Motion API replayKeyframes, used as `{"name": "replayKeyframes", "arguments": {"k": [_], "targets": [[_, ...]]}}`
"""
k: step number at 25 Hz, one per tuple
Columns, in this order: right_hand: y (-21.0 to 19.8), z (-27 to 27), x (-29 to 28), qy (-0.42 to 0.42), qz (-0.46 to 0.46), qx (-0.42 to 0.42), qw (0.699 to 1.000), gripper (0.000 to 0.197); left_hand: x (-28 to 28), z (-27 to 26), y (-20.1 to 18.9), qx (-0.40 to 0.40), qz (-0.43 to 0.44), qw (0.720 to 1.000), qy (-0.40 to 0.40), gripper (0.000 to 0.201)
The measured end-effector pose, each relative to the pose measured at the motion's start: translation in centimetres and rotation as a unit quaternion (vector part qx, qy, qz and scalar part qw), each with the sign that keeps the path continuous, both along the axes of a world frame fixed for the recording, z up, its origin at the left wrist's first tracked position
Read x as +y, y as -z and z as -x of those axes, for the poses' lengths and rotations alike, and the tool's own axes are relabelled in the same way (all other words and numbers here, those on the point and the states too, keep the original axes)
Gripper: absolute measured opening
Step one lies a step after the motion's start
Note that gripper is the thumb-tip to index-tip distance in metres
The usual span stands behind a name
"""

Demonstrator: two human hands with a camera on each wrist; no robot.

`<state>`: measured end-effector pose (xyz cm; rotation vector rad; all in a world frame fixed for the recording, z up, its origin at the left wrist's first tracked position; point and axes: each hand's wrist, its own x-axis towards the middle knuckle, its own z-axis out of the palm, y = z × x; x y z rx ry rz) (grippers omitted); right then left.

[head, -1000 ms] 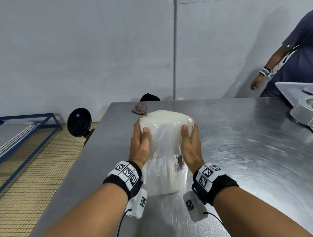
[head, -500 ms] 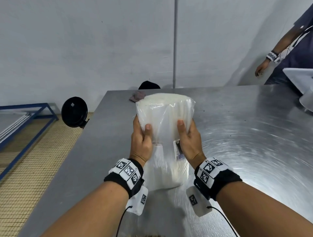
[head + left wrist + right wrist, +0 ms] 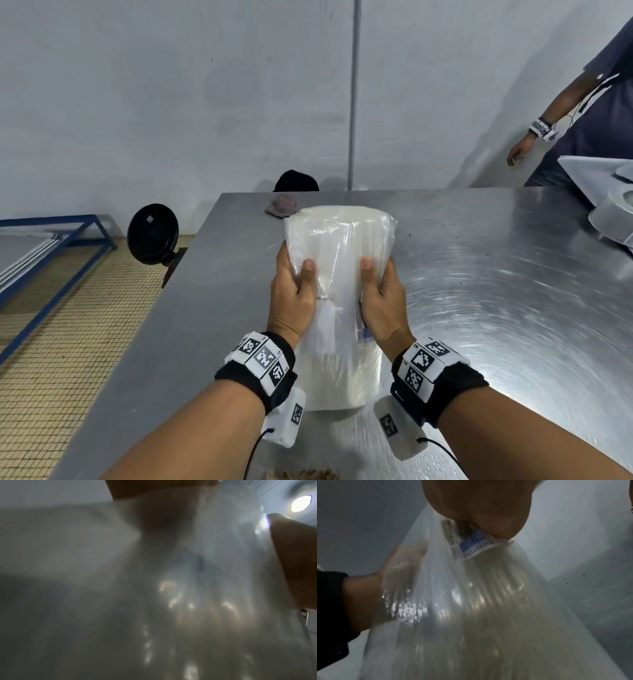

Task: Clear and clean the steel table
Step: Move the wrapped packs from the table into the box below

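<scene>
Head view shows the bag (image 3: pixel 337 274) held between the left hand (image 3: pixel 291 298) and the right hand (image 3: pixel 383 301), each gripping a side with the thumb pressed on the near face. Whether its lower end touches the steel table (image 3: pixel 496 291) cannot be told. It is a clear plastic bag packed with white contents, with a blue-printed label (image 3: pixel 474 545) under the right palm. Bare steel spreads to the right; the table's left edge is close, and a small rag (image 3: pixel 281 205) lies beyond the bag.
</scene>
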<state>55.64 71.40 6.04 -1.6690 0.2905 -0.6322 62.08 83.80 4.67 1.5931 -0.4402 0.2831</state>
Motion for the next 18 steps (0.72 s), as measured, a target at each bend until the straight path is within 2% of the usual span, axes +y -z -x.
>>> {"name": "replayKeyframes", "arguments": {"k": [3,9,13,18], "targets": [[-2.2,1.2,0.7,-0.011,-0.007,-0.001,1.000,0.019,0.9,1.1,-2.1,0.004,-0.014,1.000,-0.005,0.056],[-5.9,6.1,3.0,-0.026,-0.017,-0.010,0.999,0.022,3.7,6.3,-6.2,0.030,-0.037,0.999,-0.008,0.041],[-6.6,11.1,4.6,-0.035,-0.026,-0.001,0.999,0.020,5.5,11.0,-6.8,0.054,-0.062,0.996,-0.018,0.046],[-6.1,18.7,6.1,-0.064,-0.030,0.011,0.997,0.021,7.5,19.5,-6.6,0.076,-0.066,0.994,-0.042,0.043]]}}
